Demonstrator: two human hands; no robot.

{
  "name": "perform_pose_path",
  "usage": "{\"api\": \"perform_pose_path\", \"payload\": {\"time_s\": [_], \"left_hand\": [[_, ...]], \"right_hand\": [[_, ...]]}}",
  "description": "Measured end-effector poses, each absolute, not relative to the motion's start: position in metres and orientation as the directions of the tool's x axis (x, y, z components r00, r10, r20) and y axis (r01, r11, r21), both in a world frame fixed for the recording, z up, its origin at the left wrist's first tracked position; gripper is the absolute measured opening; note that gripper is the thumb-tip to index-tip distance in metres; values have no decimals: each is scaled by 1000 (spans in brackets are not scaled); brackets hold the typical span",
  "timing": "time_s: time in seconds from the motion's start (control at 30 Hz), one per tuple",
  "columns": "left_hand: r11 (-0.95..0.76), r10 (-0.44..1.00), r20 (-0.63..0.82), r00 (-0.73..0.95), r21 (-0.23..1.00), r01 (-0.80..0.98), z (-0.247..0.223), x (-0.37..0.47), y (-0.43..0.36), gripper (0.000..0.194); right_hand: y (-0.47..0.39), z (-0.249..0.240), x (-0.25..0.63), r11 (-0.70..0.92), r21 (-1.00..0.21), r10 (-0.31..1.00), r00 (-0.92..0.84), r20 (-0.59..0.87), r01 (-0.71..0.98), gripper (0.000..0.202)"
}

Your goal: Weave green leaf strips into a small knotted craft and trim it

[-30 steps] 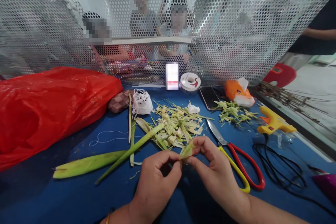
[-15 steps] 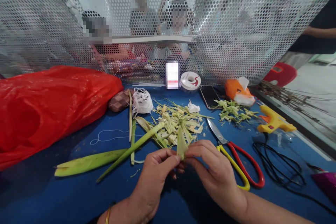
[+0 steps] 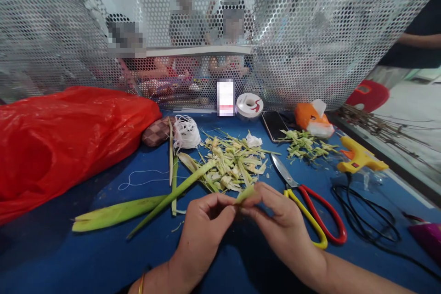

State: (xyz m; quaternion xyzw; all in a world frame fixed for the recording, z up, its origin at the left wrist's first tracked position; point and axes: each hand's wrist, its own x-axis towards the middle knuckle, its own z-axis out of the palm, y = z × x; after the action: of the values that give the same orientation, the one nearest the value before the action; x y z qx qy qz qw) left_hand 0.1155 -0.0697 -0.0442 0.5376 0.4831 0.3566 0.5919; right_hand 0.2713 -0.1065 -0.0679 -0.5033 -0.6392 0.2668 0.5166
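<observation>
Between my two hands is a small pale green leaf strip point(image 3: 245, 194), pinched at its lower end. My left hand point(image 3: 206, 225) is closed, thumb and forefinger on the strip's left side. My right hand point(image 3: 280, 218) is closed on it from the right, its fingers covering part of the strip. Just beyond my fingertips lies a heap of cut leaf scraps point(image 3: 229, 158). Scissors point(image 3: 292, 183) with one red and one yellow handle lie open beside my right hand. To the left rest a long green stalk point(image 3: 165, 204) and a broad green leaf point(image 3: 113, 213).
On the blue table are a red plastic bag point(image 3: 69, 138), white string point(image 3: 186, 133), a ribbon spool point(image 3: 250, 104), a phone point(image 3: 274, 126), a tissue pack point(image 3: 312, 119), and a yellow glue gun point(image 3: 361, 155) with a black cord. A perforated silver sheet point(image 3: 296, 55) hangs behind; people sit beyond it.
The leaf strip, which stood upright between my fingertips, now leans over to the right, and my right fingers cover more of it. The things on the table stay put.
</observation>
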Motion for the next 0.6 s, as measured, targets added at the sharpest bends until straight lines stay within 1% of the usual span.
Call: {"api": "perform_pose_path", "payload": {"time_s": [0.07,0.23,0.37,0.5,0.6], "left_hand": [[120,948,-151,280,985,125,-45,115,-70,14],[78,949,-125,290,983,167,-45,114,-73,15],[10,946,-78,314,977,211,-44,114,-76,17],[-27,942,-56,331,970,243,-46,114,-77,17],[-5,945,-75,320,970,243,-47,115,-73,15]], "right_hand": [[-107,-69,270,304,-895,931,98,352,327,14],[-108,-69,265,174,-960,955,202,219,219,12],[-106,-67,264,154,-982,956,233,177,113,18],[-104,-63,266,157,-978,957,222,185,137,17],[-102,-63,267,167,-973,954,221,201,162,16]]}}
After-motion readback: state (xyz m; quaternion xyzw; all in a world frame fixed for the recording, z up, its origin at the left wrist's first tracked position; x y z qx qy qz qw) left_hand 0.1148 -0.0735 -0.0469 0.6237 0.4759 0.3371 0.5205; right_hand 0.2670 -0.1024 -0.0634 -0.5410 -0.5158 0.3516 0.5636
